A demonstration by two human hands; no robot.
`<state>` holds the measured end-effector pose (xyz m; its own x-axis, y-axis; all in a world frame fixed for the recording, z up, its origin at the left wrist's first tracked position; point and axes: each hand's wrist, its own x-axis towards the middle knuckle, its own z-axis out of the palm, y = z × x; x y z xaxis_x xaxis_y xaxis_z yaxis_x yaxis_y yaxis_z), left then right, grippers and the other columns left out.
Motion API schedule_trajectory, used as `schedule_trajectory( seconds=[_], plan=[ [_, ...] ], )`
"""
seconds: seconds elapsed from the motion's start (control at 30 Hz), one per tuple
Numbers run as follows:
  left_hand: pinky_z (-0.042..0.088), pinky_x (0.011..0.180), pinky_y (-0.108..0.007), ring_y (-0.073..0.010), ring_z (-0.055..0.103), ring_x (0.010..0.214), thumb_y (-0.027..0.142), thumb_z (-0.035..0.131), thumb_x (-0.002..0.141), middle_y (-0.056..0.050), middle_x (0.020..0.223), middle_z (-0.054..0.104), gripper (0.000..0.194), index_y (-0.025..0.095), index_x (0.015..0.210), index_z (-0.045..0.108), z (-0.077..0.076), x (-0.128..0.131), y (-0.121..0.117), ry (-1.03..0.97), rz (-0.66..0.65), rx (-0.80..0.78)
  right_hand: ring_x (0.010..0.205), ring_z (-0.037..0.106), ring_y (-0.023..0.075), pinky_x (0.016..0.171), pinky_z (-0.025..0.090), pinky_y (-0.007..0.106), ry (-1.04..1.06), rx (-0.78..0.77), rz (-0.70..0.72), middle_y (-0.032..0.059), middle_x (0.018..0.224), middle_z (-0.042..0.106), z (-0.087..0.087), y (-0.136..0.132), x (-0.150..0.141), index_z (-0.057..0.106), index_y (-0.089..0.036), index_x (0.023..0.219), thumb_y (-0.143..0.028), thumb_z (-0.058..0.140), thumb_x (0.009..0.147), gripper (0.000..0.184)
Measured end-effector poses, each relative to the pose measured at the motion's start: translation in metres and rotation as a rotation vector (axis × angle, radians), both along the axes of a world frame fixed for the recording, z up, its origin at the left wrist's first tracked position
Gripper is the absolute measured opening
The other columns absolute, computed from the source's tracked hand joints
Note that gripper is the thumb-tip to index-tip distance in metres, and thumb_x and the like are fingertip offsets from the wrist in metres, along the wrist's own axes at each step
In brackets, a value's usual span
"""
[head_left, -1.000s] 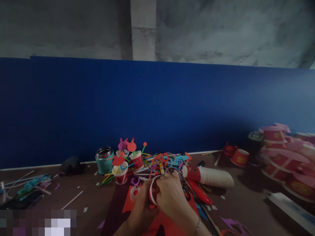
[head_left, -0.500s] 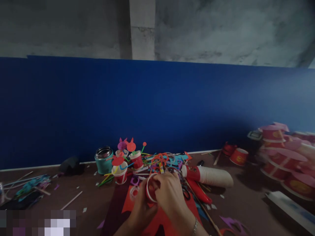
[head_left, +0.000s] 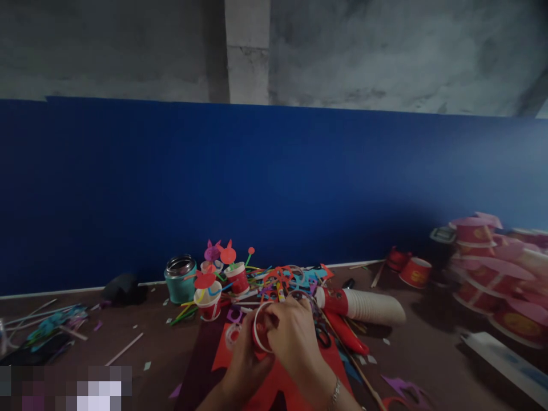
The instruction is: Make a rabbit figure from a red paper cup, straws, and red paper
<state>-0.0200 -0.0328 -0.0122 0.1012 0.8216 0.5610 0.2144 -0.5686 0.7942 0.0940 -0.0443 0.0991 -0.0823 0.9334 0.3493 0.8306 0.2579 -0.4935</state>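
Note:
In the lower middle, a red paper cup [head_left: 260, 330] with a white rim is tilted between my two hands. My left hand [head_left: 246, 354] is wrapped round its left and lower side, thumb below. My right hand [head_left: 293, 334], with a bracelet at the wrist, is closed against the cup's right side, its fingers curled; the fingertips are partly hidden. Beneath both hands lies a red sheet [head_left: 278, 388]. A ring of clear-looking tape [head_left: 233, 337] is just left of my left hand, and black-handled scissors [head_left: 324, 337] are right of my right hand.
Cups with paper figures [head_left: 208, 305] stand behind left, beside a teal jar [head_left: 180, 279]. Coloured straws and paper scraps [head_left: 278, 279] are heaped behind my hands. A stack of paper cups [head_left: 372, 306] lies right, and decorated red cups [head_left: 492, 279] are piled farther right. A blue panel [head_left: 274, 182] closes the back.
The cup has turned or shifted very slightly to the left in my hands. Both hands keep nearly the same place and grip; the things on the table have not moved.

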Motion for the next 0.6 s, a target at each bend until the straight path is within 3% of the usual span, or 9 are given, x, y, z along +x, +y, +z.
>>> schedule_trajectory(
  seconds=[0.3, 0.6],
  plan=[
    [0.05, 0.085, -0.036, -0.0239, 0.06, 0.1, 0.007, 0.058, 0.067, -0.009, 0.112, 0.06, 0.061, 0.021, 0.124, 0.042, 0.0002, 0.0011, -0.0025, 0.028, 0.004, 0.024, 0.072, 0.054, 0.0168, 0.075, 0.026, 0.03, 0.057, 0.059, 0.015, 0.0017, 0.067, 0.068, -0.0035, 0.0019, -0.0007, 0.068, -0.022, 0.06, -0.009, 0.058, 0.071, 0.019],
    [0.05, 0.086, -0.039, -0.0274, 0.058, 0.104, 0.006, 0.057, 0.065, -0.012, 0.115, 0.06, 0.058, 0.02, 0.121, 0.047, 0.0023, 0.0004, -0.0011, 0.062, -0.022, 0.01, 0.071, 0.053, 0.0156, 0.074, 0.026, 0.029, 0.048, 0.004, 0.023, 0.0017, 0.067, 0.068, -0.0043, 0.0054, 0.0026, 0.067, -0.021, 0.057, -0.007, 0.058, 0.069, 0.021]
  ],
)
